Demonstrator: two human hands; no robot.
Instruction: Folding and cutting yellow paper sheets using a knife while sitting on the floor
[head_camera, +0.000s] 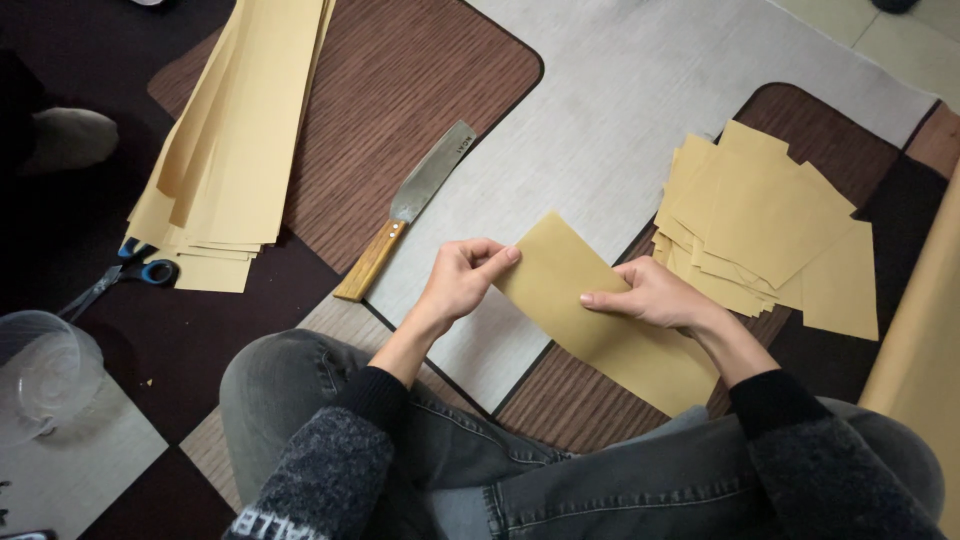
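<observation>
A long yellow-tan paper sheet (590, 315) is held above my lap, slanting down to the right. My left hand (460, 280) pinches its upper left edge between thumb and fingers. My right hand (655, 295) grips the sheet near its middle, thumb on top. A pile of several cut yellow-tan paper pieces (765, 225) lies to the right of my right hand. A knife (405, 212) with a wooden handle and broad steel blade lies on the mat just left of my left hand.
A stack of long yellow-tan sheets (235, 130) lies at the upper left on a brown ribbed mat (400, 90). Blue-handled scissors (120, 280) lie below it. A clear plastic container (40, 370) stands at the left. A roll of paper (925, 330) runs along the right edge.
</observation>
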